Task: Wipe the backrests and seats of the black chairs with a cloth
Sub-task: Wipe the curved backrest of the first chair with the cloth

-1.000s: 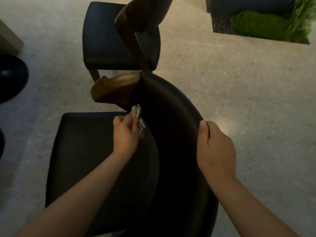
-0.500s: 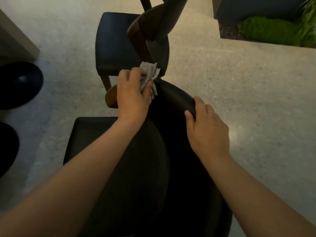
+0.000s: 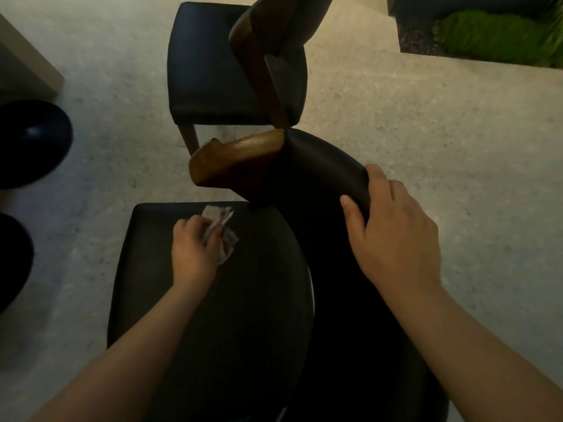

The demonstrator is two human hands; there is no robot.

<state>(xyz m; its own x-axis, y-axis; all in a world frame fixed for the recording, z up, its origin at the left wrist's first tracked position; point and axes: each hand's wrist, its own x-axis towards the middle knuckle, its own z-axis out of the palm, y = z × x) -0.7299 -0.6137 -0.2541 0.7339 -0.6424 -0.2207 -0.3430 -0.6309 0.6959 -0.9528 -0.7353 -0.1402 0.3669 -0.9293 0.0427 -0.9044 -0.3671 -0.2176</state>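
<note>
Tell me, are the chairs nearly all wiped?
Not yet. The cloth was up on the near chair's backrest a moment ago, so that part looks wiped. Now the left hand rubs the cloth on its seat while the right hand grips the backrest. The rest of the seat, and maybe the far chair, are left.

speckled floor (image 3: 396, 117) | mossy planter (image 3: 487, 38) top right | black round shapes (image 3: 30, 141) left
</note>
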